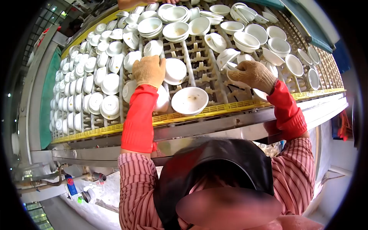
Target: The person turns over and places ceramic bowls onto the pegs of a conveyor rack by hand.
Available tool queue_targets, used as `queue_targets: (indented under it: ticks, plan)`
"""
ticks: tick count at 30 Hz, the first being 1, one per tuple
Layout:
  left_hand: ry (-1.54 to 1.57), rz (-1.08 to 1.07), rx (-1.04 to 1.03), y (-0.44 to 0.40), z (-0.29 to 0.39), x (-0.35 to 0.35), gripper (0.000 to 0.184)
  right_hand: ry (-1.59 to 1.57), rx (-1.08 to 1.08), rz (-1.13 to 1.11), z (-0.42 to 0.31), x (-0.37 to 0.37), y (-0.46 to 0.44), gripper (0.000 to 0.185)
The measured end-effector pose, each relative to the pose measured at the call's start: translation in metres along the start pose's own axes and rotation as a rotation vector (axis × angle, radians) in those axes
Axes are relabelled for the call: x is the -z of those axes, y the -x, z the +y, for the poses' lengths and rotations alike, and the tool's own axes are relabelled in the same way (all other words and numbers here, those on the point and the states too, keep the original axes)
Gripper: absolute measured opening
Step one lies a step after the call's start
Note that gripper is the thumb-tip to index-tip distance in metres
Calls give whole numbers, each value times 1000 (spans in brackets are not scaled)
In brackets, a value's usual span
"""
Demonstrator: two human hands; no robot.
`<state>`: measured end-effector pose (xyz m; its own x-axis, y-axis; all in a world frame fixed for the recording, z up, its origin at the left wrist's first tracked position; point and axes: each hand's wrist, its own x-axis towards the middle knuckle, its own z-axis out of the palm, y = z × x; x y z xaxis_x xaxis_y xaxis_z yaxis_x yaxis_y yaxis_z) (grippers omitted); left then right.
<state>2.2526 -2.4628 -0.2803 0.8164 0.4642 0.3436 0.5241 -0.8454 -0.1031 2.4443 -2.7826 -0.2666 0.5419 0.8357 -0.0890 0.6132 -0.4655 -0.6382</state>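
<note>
One white bowl (237,82) at two o'clock is seemingly pinched by the right hand (253,74), the grip of the left hand (149,72) at eleven cannot be told, and with bowl-handling apparently under way, steady control is called for next.

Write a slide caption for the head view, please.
Gloved left hand and right hand among white bowls, some upright, others overturned, on a yellow-edged pegged rack.

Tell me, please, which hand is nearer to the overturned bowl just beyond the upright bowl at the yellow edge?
Left. The gloved left hand is close at the left side of the overturned bowl; the gloved right hand is clearly farther away, on its right.
</note>
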Motion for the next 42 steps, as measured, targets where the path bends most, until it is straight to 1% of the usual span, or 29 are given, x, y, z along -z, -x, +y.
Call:
queue_targets:
  ticks: [2,3,5,6,7,8,9,10,12,13,14,16,18,19,20,21,23,24,25,27,28,29,31,33,34,35,38,40,42]
  plan:
    - [68,-130,14,-1,2,16,42,-25,-56,-6,-6,8,2,62]
    - [124,-130,10,1,10,26,44,17,-40,-52,-5,12,2,51]
    - [418,-169,-135,15,22,37,48,198,231,84,27,1,-5,37]
    - [452,-333,-243,23,29,54,64,286,363,153,38,-4,-9,31]
    - [633,-660,-284,26,42,92,69,281,354,157,35,3,-13,28]
    - [732,-371,-529,52,37,63,66,276,345,161,32,10,-17,33]
    - [657,-241,-636,66,44,71,63,271,335,166,29,16,-21,45]
    - [584,-115,-740,75,51,75,60,411,553,284,41,21,-30,51]
    - [463,-213,-738,80,50,68,51,387,793,548,20,27,-38,57]
    - [400,-257,-735,81,49,64,47,340,784,591,23,18,-51,57]
    - [407,-254,-689,84,48,57,48,292,776,634,25,8,-63,57]
    - [413,-240,-601,84,43,45,52,113,639,547,9,-4,-79,51]
    - [484,-346,-548,80,36,49,40,192,812,556,7,-13,-81,14]
    - [600,-353,-469,79,36,50,37,307,709,506,11,-12,-74,19]
    - [719,-358,-382,80,37,51,34,139,539,407,2,-13,-52,31]
    - [886,-568,-135,74,43,70,28,-26,359,338,-6,-15,-30,42]
    - [816,-136,-317,69,37,54,32,71,316,72,-13,-9,0,55]
    - [1009,-269,-104,69,35,51,38,114,288,-58,-11,-7,9,62]
    - [1198,-355,140,69,32,49,44,128,507,14,11,-21,11,74]
    - [1267,-298,191,65,33,54,53,382,413,-6,20,-29,15,69]
    - [1352,-358,343,63,36,58,54,510,368,-21,23,-32,17,66]
    - [1232,-362,345,61,34,52,53,501,435,68,31,-35,17,59]
    - [991,-359,354,57,25,28,52,465,324,11,31,-29,14,54]
    - [515,-114,85,51,21,22,46,362,298,-3,35,-28,9,46]
    - [401,-105,71,50,17,22,41,278,330,8,39,-27,6,41]
    - [286,-94,57,47,17,28,38,110,328,48,37,-28,0,46]
    - [127,-76,74,47,4,13,39,-35,424,245,26,-25,-7,43]
    - [437,-126,172,50,6,14,43,242,708,427,39,-34,-29,40]
    - [711,-120,272,55,27,23,46,344,784,472,45,-34,-33,40]
